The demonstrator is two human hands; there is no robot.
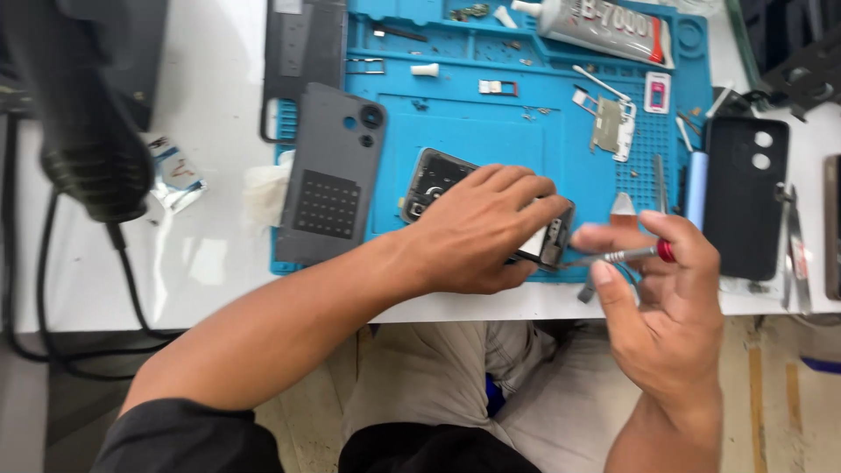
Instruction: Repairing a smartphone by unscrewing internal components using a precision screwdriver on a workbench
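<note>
Right hand (pixel 667 302) nearest us, off bench's front edge, fingers pinched on a small screwdriver (pixel 624 255), red cap at thumb, tip at the opened phone (pixel 486 210). Left hand (pixel 477 232) lies over phone, fingers curled, pressing it to blue mat (pixel 491 131) near mat's front edge. Grey back cover (pixel 333 175) at mat's left edge; glue tube (pixel 604 26) at far edge; black case (pixel 745 197) right of mat.

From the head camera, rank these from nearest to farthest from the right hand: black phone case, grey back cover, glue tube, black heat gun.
From the right hand:
1. Black phone case, just above it, at the right of the blue mat.
2. Glue tube, at the mat's top edge.
3. Grey back cover, on the mat's left side.
4. Black heat gun, far left.
</note>
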